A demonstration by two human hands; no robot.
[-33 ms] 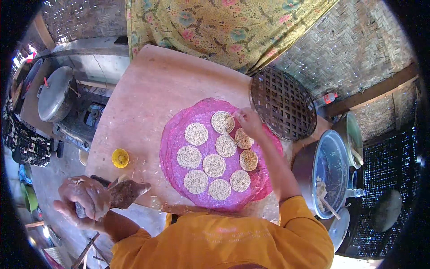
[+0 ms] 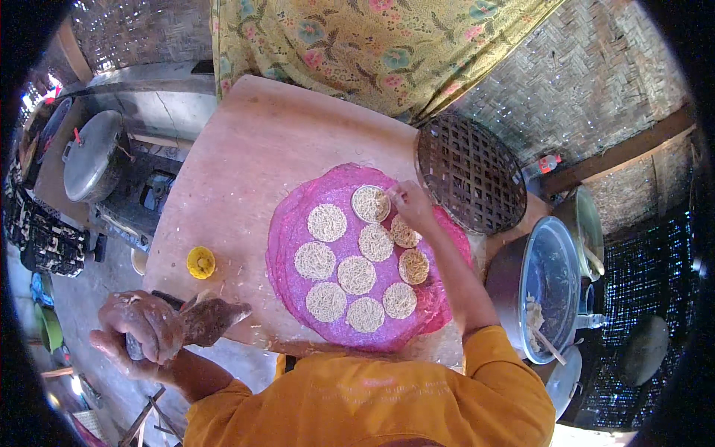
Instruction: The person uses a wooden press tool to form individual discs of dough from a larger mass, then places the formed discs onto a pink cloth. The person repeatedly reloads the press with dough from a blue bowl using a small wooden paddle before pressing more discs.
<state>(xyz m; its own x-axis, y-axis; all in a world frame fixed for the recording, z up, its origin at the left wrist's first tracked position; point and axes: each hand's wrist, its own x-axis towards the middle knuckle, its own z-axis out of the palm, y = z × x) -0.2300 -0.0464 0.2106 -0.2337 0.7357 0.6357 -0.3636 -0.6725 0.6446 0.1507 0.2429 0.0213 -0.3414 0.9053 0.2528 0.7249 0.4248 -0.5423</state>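
Several round, flat cakes of pale, noodle-like dough strands (image 2: 357, 275) lie spread over a round pink mesh sheet (image 2: 290, 186) on the table. A thin pale ring (image 2: 354, 208) surrounds the farthest cake (image 2: 371, 203). At that ring's right edge my right hand (image 2: 410, 205) is closed, its fingertips pinching the rim. Off the table's near left corner my left hand (image 2: 141, 328) is wrapped around a dark, dough-smeared wooden tool (image 2: 212, 320). Its thick end points right, over the table edge; the palm hides part of the grip.
A small yellow cup (image 2: 200, 262) stands on the table's left side. Dark woven basketry (image 2: 469, 171) leans at the far right. On the right sits a large tub (image 2: 555, 290) holding dough and a spoon. A lidded pot (image 2: 93, 156) is at the far left; a floral cloth (image 2: 357, 45) hangs behind.
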